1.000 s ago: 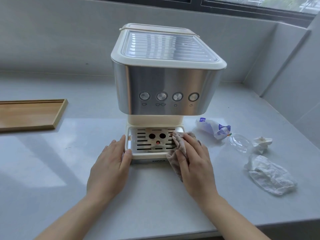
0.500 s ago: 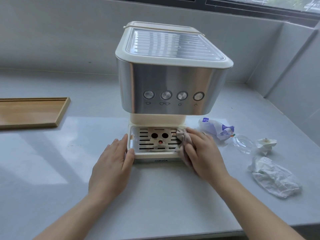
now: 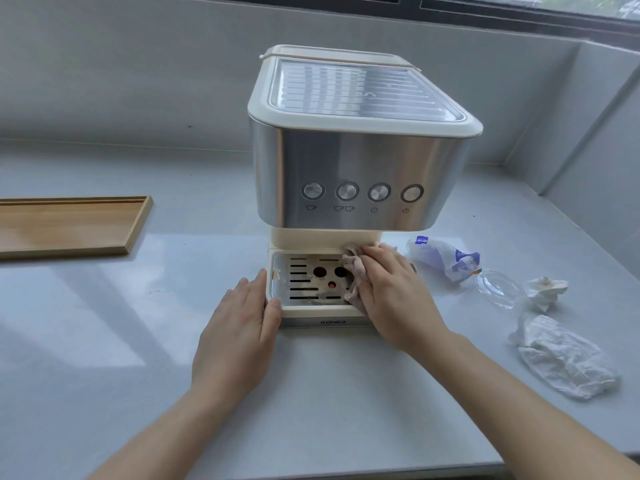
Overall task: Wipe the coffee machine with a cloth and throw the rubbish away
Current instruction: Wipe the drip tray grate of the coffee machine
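Pale grey countertop (image 3: 104,358), seen from above, with both forearms reaching in from the near edge. The left hand (image 3: 239,327) lies flat on the counter with its fingers straight and holding nothing, its thumb against the near-left corner of the drip tray (image 3: 304,308). The right hand (image 3: 394,296) is spread, fingers nearly straight, over a bunched pinkish cloth (image 3: 353,270) and presses it onto the right side of the tray's slotted metal grille; whether the thumb curls under the cloth cannot be told. The tray forms the foot of the coffee machine (image 3: 346,161), which stands upright at the centre of the counter, with a brushed-steel front, four round buttons and a cream-rimmed ribbed top.

Rubbish lies on the counter to the right of the machine, apart from both hands: nearest, a crumpled white wrapper (image 3: 568,358); behind it a wadded tissue (image 3: 545,291) and a clear plastic lid (image 3: 498,287); farthest, a blue-and-white plastic packet (image 3: 446,256) just beside the machine's base.

At far left rests a shallow wooden tray (image 3: 69,226). A grey wall (image 3: 138,81) backs the counter beneath a dark window frame (image 3: 519,15).
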Demonstrator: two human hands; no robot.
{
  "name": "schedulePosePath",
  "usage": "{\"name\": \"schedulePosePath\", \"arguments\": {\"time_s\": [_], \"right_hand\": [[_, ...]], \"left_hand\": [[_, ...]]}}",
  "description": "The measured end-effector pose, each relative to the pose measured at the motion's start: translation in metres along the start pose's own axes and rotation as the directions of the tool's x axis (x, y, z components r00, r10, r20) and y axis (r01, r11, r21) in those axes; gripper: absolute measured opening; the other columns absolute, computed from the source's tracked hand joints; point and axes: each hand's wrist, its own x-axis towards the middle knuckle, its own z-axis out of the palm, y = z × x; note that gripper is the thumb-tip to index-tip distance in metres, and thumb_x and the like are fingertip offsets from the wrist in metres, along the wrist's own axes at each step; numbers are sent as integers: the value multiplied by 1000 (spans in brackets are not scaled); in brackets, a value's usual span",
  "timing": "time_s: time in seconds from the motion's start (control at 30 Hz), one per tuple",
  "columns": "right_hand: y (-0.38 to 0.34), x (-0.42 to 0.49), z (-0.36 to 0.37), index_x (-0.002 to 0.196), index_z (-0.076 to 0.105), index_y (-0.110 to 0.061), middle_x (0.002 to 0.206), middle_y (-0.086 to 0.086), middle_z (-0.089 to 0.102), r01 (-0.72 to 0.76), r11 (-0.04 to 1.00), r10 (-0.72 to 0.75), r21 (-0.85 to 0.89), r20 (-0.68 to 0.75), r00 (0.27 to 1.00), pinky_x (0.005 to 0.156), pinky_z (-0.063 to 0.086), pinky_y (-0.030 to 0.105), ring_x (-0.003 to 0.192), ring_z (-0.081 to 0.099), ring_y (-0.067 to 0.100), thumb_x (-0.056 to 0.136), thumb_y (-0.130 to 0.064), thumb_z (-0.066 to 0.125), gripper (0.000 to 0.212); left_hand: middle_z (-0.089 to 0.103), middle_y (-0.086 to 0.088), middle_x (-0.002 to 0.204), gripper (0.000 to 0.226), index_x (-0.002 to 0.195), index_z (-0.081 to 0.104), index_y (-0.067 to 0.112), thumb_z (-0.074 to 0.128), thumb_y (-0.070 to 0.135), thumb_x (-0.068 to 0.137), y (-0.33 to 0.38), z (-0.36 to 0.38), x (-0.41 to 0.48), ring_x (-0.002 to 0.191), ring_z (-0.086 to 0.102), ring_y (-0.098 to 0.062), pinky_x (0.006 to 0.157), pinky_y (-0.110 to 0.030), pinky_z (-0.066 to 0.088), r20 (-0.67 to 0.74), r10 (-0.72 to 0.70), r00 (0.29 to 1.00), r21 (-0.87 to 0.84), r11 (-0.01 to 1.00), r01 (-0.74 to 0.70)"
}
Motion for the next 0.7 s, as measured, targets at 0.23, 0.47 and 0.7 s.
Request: {"name": "schedulePosePath", "arguments": {"time_s": [0.23, 0.47, 0.7], "right_hand": [[8, -10, -6, 122, 65, -17, 130, -2, 62, 109, 990, -112, 89, 30, 993, 109, 36, 34, 124, 52, 23, 104, -28, 43, 31], [-9, -34, 1, 126, 64, -23, 136, -11, 59, 134, 984, -135, 115, 7, 991, 114, 30, 30, 131, 49, 15, 101, -32, 46, 32], [-15, 16, 0, 128, 62, -30, 137, -13, 58, 84, 995, -91, 55, 134, 987, 109, 28, 23, 127, 49, 16, 99, -29, 51, 32]], "left_hand": [[26, 15, 158, 61, 152, 18, 33, 10, 54, 95, 1, 2, 2, 146, 13, -3, 113, -18, 3, -16, 14, 1000, 48, 999, -13], [28, 10, 158, 65, 152, 20, 28, 8, 55, 94, 2, 2, 2, 146, 14, -5, 112, -16, 0, -14, 16, 1000, 52, 999, -15], [28, 11, 158, 65, 153, 21, 28, 8, 54, 94, 3, -1, 2, 146, 13, -4, 113, -15, 0, -1, 11, 1000, 56, 998, -11]]}}
